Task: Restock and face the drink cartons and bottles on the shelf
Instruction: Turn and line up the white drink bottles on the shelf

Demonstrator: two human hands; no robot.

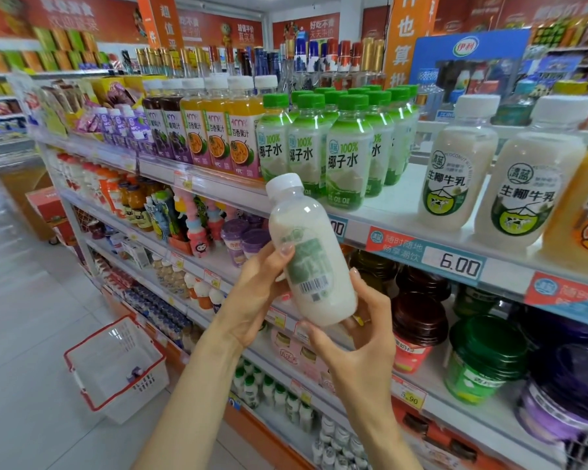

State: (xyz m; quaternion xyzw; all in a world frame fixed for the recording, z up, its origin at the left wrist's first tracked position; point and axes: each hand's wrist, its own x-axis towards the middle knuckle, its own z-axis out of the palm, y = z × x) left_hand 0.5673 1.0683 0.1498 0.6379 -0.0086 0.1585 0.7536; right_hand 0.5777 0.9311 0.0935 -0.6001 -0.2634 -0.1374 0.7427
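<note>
A stocked store shelf has a gap beside two coconut milk bottles. Before it a matching bottle is held tilted, barcode toward the viewer. The left hand grips its middle and the right hand cups its base, likely to turn the label outward.

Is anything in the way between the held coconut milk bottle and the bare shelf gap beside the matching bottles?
Nothing visible does. The coconut milk bottle, held in the left hand and right hand, is in front of and below the shelf gap between the coconut water bottles and the matching milk bottles.
</note>
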